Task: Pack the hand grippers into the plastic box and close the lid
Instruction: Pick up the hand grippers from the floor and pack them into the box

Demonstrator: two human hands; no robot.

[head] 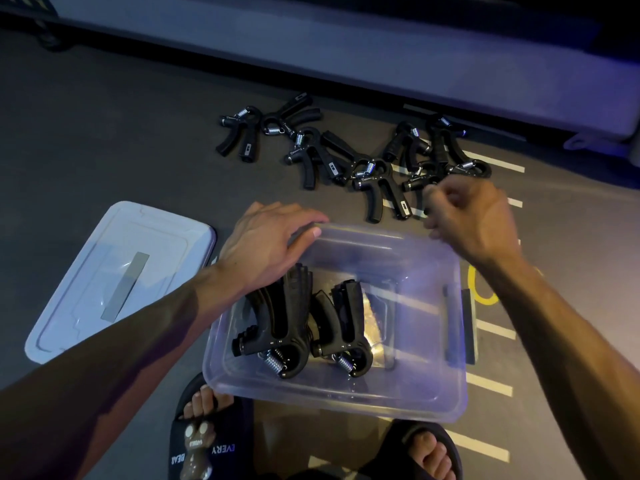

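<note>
We see a clear plastic box (429, 393) on the dark floor (104, 133), near centre, just beyond two feet in black slides (211, 441). Lid is off: the lid (114, 282) lies flat on the floor to the left of the box, apart from it, with a grey strip across its middle.

Inside the box we count two black hand grippers, side by side in the left half, springs toward the near wall, handles pointing away: the left one (277, 327) and the right one (343, 327), touching or almost touching each other. The right half of the box holds no gripper.

Our left hand (266, 244) rests on the far-left rim of the box, fingers fairly straight and spread over the edge, thumb along the rim; it holds nothing.

Our right hand (467, 220) is over the far-right corner of the box, fingers curled; motion-blurred. It sits right by the nearest loose gripper, and we cannot tell whether it grips anything.

The rest of the hand grippers (346, 157) lie loose on the floor beyond the box, a scattered row of black ones with metal springs, several overlapping, running from far centre to far right. White floor stripes (491, 386) and a yellow marking (481, 289) show right of the box. A pale padded bench or platform (346, 46) runs along the far side.
</note>
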